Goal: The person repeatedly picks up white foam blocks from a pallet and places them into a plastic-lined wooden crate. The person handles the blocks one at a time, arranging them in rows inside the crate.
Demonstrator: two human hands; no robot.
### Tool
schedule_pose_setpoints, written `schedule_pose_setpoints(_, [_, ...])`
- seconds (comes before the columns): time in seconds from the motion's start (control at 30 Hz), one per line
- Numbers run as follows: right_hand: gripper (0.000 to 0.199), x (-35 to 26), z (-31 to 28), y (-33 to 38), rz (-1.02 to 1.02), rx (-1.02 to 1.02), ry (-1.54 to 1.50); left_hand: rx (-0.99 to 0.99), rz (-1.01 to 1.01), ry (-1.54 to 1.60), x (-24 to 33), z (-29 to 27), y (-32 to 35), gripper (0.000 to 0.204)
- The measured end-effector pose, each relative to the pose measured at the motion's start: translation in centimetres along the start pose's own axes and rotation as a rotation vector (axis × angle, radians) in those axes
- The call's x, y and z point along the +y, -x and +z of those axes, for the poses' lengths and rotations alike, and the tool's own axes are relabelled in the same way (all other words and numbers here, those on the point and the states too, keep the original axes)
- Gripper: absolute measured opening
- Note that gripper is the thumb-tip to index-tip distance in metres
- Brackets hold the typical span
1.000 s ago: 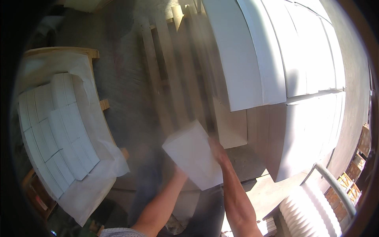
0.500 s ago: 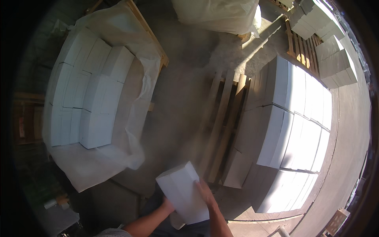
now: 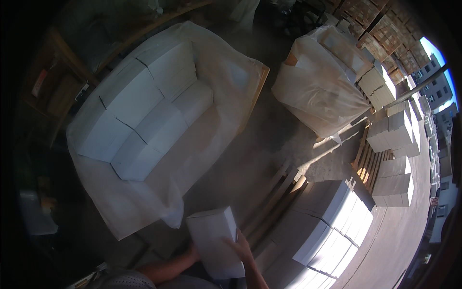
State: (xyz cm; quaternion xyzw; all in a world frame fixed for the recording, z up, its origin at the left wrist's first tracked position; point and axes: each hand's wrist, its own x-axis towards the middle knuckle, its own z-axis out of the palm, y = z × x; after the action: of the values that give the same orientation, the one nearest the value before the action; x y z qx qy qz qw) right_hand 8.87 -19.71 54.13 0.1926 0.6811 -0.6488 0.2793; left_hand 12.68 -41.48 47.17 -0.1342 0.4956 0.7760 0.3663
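A white rectangular block (image 3: 211,243), its kind not certain, is held upright in front of me between both hands. My left hand (image 3: 193,251) is pressed to its left side, with the fingers mostly hidden behind it. Against its right side and front lies my right hand (image 3: 240,247), gripping the edge. To the left, similar white blocks (image 3: 139,89) stand in stepped rows on a pallet lined with translucent plastic sheet (image 3: 120,212). More white blocks (image 3: 332,231) are stacked close together on the right, beyond my right hand.
Wooden pallet slats (image 3: 272,197) show beside the right stack. A plastic-wrapped load (image 3: 320,82) stands at the far middle. Farther right are more block stacks (image 3: 392,180) on a wooden pallet (image 3: 370,161). A wooden frame (image 3: 72,62) stands at the far left.
My view has swung up and to the right, bringing the far loads and a building into sight. The block stays in both hands and is now more upright.
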Motion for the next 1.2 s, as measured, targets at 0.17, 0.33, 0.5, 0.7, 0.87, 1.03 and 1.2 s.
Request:
schedule_pose_setpoints(0.17, [0.06, -4.4, 1.1, -6.0, -0.127, -0.004, 0.226, 0.085, 0.274, -0.42, 7.0, -0.3, -1.3, 0.046])
schedule_pose_setpoints(0.33, [0.063, -10.4, 0.3, -11.1, -0.225, -0.092, 0.418, 0.34, 0.391, -0.724, 11.3, 0.9, -3.2, 0.05])
schedule_pose_setpoints(0.5, [0.071, -19.1, -2.1, -15.3, -0.26, -0.224, 0.503, 0.394, 0.35, 0.221, 13.1, 1.8, -9.2, 0.05])
schedule_pose_setpoints(0.7, [0.088, -25.7, -6.7, -23.7, -0.246, -0.316, 0.699, 0.326, 0.427, 0.953, 17.0, 4.7, -18.4, 0.055])
schedule_pose_setpoints(0.87, [0.093, -31.0, -8.4, -29.7, -0.201, -0.432, 0.88, 0.248, 0.48, 1.225, 19.9, 6.7, -24.0, 0.059])
schedule_pose_setpoints(1.03, [0.094, -34.2, -7.3, -36.9, -0.142, -0.599, 0.954, 0.318, 0.617, 1.309, 23.1, 5.8, -28.9, 0.065])
schedule_pose_setpoints(1.2, [0.09, -35.0, -3.5, -48.4, -0.325, -0.688, 1.142, 0.452, 0.861, 1.233, 28.6, 2.6, -33.5, 0.06])
